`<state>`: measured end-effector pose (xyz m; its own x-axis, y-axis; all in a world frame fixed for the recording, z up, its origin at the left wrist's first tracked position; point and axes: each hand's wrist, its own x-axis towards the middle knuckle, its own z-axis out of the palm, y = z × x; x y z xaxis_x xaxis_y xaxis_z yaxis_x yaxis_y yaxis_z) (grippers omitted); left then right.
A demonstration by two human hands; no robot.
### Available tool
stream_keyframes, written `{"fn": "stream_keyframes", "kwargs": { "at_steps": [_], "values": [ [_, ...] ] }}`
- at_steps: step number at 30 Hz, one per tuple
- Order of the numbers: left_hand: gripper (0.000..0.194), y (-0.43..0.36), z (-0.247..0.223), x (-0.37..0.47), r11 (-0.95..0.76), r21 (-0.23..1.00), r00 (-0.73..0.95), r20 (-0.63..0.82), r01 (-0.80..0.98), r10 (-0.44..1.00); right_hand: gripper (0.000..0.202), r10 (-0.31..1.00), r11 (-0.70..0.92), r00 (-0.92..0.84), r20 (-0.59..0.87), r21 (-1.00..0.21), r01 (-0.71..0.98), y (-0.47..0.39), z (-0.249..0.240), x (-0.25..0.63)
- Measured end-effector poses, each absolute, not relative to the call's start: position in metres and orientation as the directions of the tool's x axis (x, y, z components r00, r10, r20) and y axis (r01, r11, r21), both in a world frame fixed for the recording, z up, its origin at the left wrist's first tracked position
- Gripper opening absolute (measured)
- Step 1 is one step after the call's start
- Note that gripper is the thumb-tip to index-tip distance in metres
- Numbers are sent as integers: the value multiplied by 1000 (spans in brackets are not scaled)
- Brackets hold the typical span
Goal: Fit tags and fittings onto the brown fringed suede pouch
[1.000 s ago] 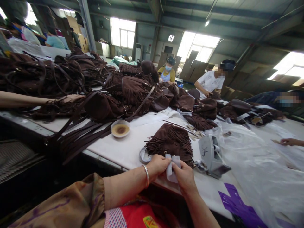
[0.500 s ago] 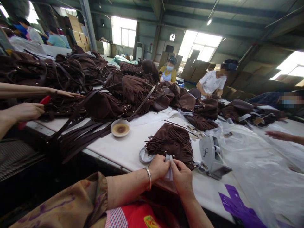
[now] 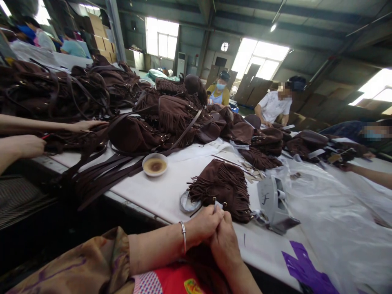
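A dark brown fringed suede bag [image 3: 222, 183] lies on the white table in front of me, with metal eyelets along its near edge. Just below those eyelets, my left hand [image 3: 204, 223], with a silver bangle on the wrist, and my right hand [image 3: 225, 239] meet with closed fingers. Both pinch a pale grey strip of thin wrapping [image 3: 218, 205], whose tip pokes out above the fingers; the rest is hidden. Left of the bag is a loop wrapped in pale grey material [image 3: 188, 201].
A grey tape dispenser [image 3: 275, 204] stands right of the bag, near clear plastic sheeting [image 3: 339, 220] and purple tape [image 3: 306, 265]. A white bowl [image 3: 155, 165] holds brownish paste. Piled brown bags [image 3: 174, 114] line the back. A co-worker's hands [image 3: 82, 125] work at left.
My hands have closed together around the grey strip, covering most of it, and dropped slightly. At left, the co-worker's hand with the red-handled tool moved left; at right, another person's hand reached toward the bags.
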<state>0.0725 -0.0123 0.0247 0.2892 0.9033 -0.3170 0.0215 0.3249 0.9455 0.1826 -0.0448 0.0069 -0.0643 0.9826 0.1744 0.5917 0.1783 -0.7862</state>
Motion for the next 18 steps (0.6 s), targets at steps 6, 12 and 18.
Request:
{"fn": "stream_keyframes", "kwargs": {
  "at_steps": [6,12,18],
  "values": [
    [28,-11,15,73,62,982,249,-107,181,963,52,966,29,-250,-67,-931,364,-28,26,215],
    [34,-1,9,78,214,969,217,-236,121,947,51,985,55,-169,-15,-913,404,-32,23,212],
    [45,7,9,73,343,924,155,-368,168,917,37,973,163,23,229,-759,630,-37,39,259]
  ]
}}
